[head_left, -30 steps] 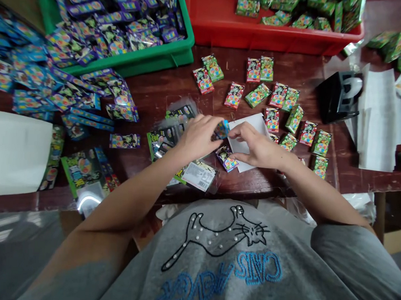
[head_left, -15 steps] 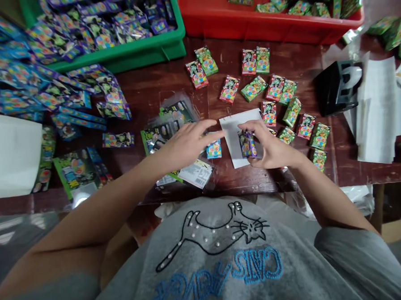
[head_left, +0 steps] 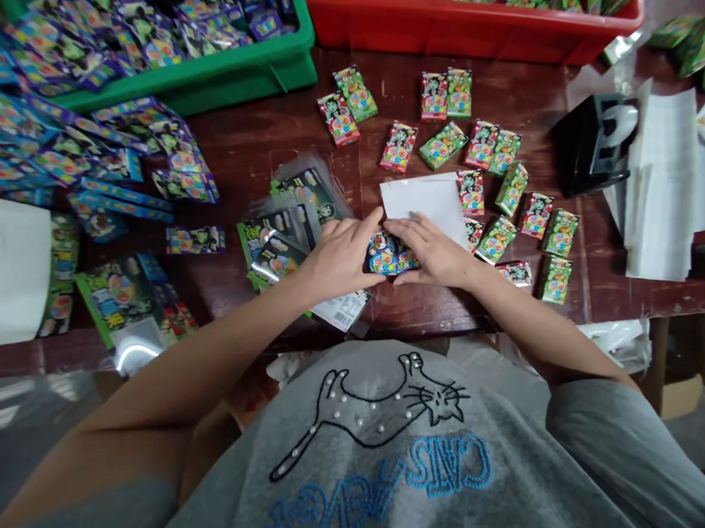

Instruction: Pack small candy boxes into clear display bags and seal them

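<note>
My left hand curls round the left side of a small blue candy box, thumb at its lower edge. Close against it on the right is a small purple candy box, mostly covered by my right hand, whose fingers and thumb close on it. The two boxes stand side by side at the lower edge of a white sheet of paper. Under and left of my left hand lie several clear-sleeved printed packages, one with a barcode.
Several small red and green boxes lie beyond and right of my hands. A green bin of purple packs and a red bin stand at the back. At right are a black tape dispenser and white paper strips.
My right hand has brought the purple box left and down, off the paper, beside the blue box. My left hand has closed on the blue box. The camera view has shifted slightly.
</note>
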{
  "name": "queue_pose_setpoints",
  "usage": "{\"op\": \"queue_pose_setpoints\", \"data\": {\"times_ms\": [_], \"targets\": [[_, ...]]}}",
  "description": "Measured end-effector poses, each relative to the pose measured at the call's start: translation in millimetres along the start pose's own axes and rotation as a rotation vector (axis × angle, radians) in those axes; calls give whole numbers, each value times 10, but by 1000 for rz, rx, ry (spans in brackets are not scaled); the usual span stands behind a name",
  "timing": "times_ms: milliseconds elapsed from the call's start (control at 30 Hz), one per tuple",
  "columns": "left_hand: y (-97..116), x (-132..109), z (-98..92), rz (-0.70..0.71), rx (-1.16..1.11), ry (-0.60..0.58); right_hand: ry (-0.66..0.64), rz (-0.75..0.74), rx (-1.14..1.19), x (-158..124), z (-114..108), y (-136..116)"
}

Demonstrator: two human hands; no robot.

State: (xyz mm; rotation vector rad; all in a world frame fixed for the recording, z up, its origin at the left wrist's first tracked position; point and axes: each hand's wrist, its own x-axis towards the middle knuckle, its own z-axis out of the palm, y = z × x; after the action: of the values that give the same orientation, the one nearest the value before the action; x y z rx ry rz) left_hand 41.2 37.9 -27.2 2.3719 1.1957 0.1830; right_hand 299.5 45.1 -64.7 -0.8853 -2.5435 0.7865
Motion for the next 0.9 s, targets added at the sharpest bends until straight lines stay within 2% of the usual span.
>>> {"op": "queue_pose_setpoints", "data": {"times_ms": [67,167,267,333,433,533,633,767,900], "targets": [[-2,-43,-18,-5,-19,6,7,-17,4,45,47,-2],[-62,-257,-196,74,-41,-20,26,-11,-2,49,24,-47],[-196,-591,-418,207,38,-122,75,39,28,-9,-95,-179],[-291,-778,-494,247,99,-201,117,93,44,-54,-162,-314],[-356,-915,-498,167,158,-207,221,190,18,-125,-166,-537],[-310,-932,-472,11,188,-63,309,283,-60,-207,-80,-706],[-233,-926,-450,-33,164,16,251,272,-127,-270,7,-770],[-194,-921,-355,4,105,-3,87,136,-88,-258,96,-739],[-231,-916,-194,27,38,-20,16,73,-16,-200,150,-657]]}}
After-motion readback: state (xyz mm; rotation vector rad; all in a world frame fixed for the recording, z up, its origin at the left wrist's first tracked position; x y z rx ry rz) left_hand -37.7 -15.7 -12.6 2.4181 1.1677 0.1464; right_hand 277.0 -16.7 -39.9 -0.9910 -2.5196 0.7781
